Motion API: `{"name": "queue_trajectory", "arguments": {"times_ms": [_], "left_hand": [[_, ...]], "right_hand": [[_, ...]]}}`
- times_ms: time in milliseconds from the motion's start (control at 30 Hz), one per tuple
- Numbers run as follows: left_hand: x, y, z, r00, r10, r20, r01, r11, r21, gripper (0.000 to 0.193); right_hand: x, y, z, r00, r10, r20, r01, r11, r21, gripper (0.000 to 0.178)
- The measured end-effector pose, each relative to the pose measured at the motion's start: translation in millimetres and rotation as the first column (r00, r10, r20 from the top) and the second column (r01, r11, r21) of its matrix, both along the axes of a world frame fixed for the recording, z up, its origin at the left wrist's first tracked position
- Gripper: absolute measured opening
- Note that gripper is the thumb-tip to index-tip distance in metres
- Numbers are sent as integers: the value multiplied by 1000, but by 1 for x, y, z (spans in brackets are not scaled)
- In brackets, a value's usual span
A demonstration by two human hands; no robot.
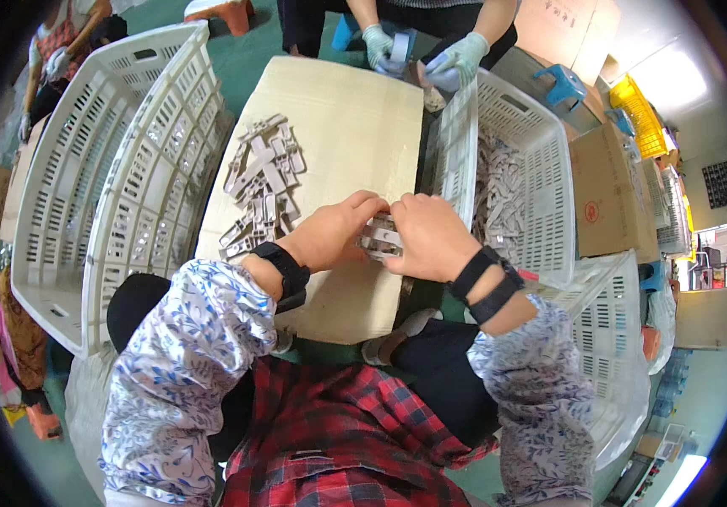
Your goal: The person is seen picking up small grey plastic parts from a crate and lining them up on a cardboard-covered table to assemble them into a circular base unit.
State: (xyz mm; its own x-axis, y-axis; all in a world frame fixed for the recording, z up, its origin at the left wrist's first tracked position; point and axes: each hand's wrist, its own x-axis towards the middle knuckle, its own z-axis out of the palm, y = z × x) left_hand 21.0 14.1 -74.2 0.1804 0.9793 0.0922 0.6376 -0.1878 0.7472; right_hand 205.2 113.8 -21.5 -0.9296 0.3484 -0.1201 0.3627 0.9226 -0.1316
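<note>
Above the near part of a cream board (355,118), my left hand (336,230) and my right hand (432,237) are closed on a small bundle of grey bracket-like parts (380,238). The parts sit side by side between my fingers, which partly hide them. Just left of my hands, a loose heap of similar grey parts (269,173) lies on the board. What exact kind of part they are, I cannot make out.
White slatted crates (114,182) stand to the left. At the right, a white crate (545,169) holds many grey parts (500,190), with cardboard boxes (604,198) beyond. Across the board, a person's gloved hands (458,61) hold something. Another crate (608,338) stands near my right arm.
</note>
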Motion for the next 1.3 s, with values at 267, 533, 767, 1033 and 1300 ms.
{"name": "queue_trajectory", "arguments": {"times_ms": [267, 533, 767, 1033, 1300], "left_hand": [[-12, 3, 6, 982, -136, 128, 158, 972, -176, 80], [-28, 25, -16, 885, 50, 463, 189, 870, -456, 83], [-56, 72, -23, 892, -84, 445, 302, 842, -447, 82], [-33, 80, -7, 997, 70, 15, -71, 995, 67, 64], [-2, 93, -25, 975, 154, -161, -62, 883, 465, 78]], "right_hand": [[-1, 10, -1, 998, -51, 24, 54, 982, -180, 40], [-7, 45, -20, 986, -163, 18, 155, 886, -436, 56], [6, -6, -1, 937, 55, -346, -17, 994, 111, 63], [-9, 74, -25, 974, -145, -172, 106, 970, -217, 58], [-31, 158, -29, 970, -236, 57, 213, 715, -666, 53]]}}
